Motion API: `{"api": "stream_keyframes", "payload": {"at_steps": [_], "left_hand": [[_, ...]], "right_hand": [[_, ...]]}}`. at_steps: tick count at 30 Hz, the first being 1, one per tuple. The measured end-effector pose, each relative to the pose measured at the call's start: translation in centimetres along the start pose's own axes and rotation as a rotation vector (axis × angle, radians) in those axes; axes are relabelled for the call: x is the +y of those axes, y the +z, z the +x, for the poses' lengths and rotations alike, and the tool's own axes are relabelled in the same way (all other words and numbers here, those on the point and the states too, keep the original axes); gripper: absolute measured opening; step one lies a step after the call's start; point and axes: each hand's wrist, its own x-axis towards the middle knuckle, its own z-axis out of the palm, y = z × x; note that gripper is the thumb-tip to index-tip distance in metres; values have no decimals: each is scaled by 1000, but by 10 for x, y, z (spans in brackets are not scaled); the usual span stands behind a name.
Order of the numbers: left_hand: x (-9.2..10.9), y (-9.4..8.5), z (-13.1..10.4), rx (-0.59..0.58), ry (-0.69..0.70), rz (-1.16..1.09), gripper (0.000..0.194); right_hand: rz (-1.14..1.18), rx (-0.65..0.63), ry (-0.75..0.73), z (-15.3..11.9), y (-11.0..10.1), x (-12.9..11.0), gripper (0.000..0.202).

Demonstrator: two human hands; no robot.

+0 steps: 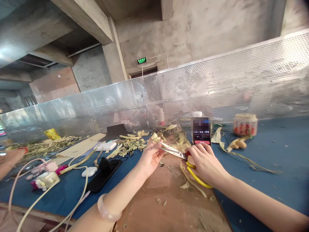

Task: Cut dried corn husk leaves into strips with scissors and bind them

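Note:
My right hand point(207, 164) grips a pair of scissors point(174, 151) with yellow handles. Their blades point left and reach my left fingertips; I cannot tell how far apart they are. In my left hand point(148, 161), pinched between the fingers, is a small pale piece of dried plant point(155, 138). Both hands are above a brown board point(154, 203) strewn with scraps and dry husk. Behind the right hand stands a phone point(202, 132) with a running timer on its screen. Beyond the left hand lies a pile of pale dried plant pieces point(131, 146).
On the blue table are a black phone point(105, 177), looping cables, a white case point(106, 146) and a clear jar point(245, 125). A perforated metal screen point(217, 87) runs along the back. Another person's arm point(11, 161) reaches in at far left beside dried stalks point(41, 145).

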Motion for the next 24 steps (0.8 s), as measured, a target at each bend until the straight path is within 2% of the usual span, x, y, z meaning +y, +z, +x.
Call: {"api": "stream_keyframes", "payload": {"at_steps": [17,24], "left_hand": [[-2,-2,1,-38,-1,-14,21],[-1,-1,-1,-68,17,-7,35]], "right_hand": [[-1,-28,-1,1,-2,0,26],[6,-35,14,-1,-4,1,21]]}}
